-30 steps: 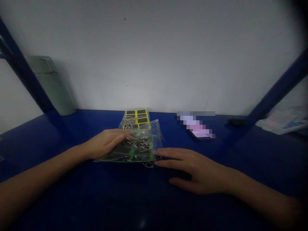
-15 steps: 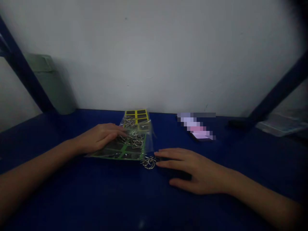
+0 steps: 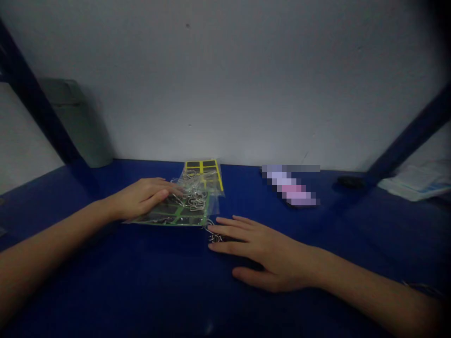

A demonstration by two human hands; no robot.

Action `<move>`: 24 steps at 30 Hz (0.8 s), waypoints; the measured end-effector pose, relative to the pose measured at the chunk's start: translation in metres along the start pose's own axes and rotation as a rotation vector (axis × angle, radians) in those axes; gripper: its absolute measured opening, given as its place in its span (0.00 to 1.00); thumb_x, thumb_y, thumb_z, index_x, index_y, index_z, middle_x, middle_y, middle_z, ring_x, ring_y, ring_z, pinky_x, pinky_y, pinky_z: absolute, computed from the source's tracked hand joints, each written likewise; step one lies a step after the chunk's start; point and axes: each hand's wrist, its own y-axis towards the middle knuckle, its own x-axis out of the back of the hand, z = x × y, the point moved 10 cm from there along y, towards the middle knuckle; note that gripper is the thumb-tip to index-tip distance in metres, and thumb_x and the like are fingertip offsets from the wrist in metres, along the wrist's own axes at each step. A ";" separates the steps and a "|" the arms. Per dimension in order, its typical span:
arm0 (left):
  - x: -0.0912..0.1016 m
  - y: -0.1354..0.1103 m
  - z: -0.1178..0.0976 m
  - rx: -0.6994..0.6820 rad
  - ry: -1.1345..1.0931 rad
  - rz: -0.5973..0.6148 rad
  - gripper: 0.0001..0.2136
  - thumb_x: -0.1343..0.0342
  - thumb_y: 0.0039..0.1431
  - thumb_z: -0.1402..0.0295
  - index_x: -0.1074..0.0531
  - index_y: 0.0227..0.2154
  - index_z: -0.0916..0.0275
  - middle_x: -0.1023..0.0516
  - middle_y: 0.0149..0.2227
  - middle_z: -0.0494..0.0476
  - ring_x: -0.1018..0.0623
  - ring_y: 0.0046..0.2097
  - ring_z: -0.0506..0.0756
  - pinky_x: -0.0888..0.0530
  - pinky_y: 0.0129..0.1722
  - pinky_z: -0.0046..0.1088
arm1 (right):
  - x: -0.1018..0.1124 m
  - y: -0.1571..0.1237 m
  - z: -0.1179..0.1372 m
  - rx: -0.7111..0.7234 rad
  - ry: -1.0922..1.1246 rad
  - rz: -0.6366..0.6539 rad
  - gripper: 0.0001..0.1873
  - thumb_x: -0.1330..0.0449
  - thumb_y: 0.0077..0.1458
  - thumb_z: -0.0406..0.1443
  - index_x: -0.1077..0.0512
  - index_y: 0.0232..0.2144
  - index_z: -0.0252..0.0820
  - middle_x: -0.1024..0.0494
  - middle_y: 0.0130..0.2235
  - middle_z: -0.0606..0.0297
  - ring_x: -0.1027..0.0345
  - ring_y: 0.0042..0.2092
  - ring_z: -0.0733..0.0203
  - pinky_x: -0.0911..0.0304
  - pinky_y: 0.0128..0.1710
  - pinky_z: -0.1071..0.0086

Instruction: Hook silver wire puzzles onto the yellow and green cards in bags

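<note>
My left hand (image 3: 150,193) lies flat, fingers stretched, over a clear plastic bag of silvery metal rings and hooks (image 3: 195,201). Beneath that bag is a sheet with dark squares and green lines (image 3: 186,219). A similar sheet with yellow lines (image 3: 207,165) lies just behind, partly covered by clear plastic with more metal pieces. With fingers spread, my right hand (image 3: 262,249) reaches over a small pile of metal rings (image 3: 214,237) at the green sheet's near right corner. Its fingertips hide part of the pile; whether they touch it I cannot tell.
A phone with a blurred-out screen (image 3: 292,188) lies on the blue table (image 3: 169,291) at the back right. Farther right are a small dark object (image 3: 350,180) and a plastic packet (image 3: 412,183). A grey-green bin (image 3: 88,126) stands at the left by the wall.
My right hand has moved left, its fingers now covering part of the ring pile. My left hand stays on the bag, and the plastic's right edge has shifted slightly left.
</note>
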 end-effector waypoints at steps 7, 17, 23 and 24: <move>0.001 0.001 -0.001 0.021 0.020 0.000 0.19 0.68 0.63 0.65 0.35 0.47 0.62 0.32 0.49 0.56 0.34 0.51 0.55 0.40 0.52 0.36 | 0.012 -0.007 -0.011 -0.016 -0.047 -0.132 0.17 0.50 0.54 0.35 0.35 0.47 0.42 0.35 0.52 0.59 0.41 0.52 0.61 0.45 0.51 0.64; -0.003 0.001 -0.007 -0.016 0.012 -0.004 0.17 0.66 0.63 0.66 0.35 0.47 0.62 0.33 0.50 0.55 0.34 0.51 0.54 0.40 0.52 0.34 | 0.025 -0.025 -0.045 -0.091 -0.040 -0.177 0.09 0.49 0.55 0.34 0.30 0.35 0.40 0.28 0.40 0.61 0.34 0.42 0.64 0.36 0.41 0.69; -0.009 0.001 -0.018 -0.053 0.000 -0.011 0.17 0.64 0.62 0.67 0.36 0.48 0.60 0.34 0.51 0.55 0.35 0.52 0.54 0.40 0.52 0.34 | 0.036 -0.032 -0.073 -0.230 -0.030 -0.268 0.07 0.48 0.51 0.30 0.30 0.33 0.41 0.27 0.35 0.62 0.33 0.38 0.63 0.35 0.38 0.65; -0.009 0.001 -0.020 -0.058 0.000 -0.011 0.17 0.65 0.62 0.67 0.36 0.48 0.60 0.34 0.51 0.56 0.36 0.53 0.55 0.40 0.52 0.34 | 0.040 -0.032 -0.073 -0.247 -0.030 -0.300 0.07 0.47 0.50 0.30 0.30 0.32 0.42 0.27 0.34 0.62 0.33 0.37 0.62 0.35 0.38 0.64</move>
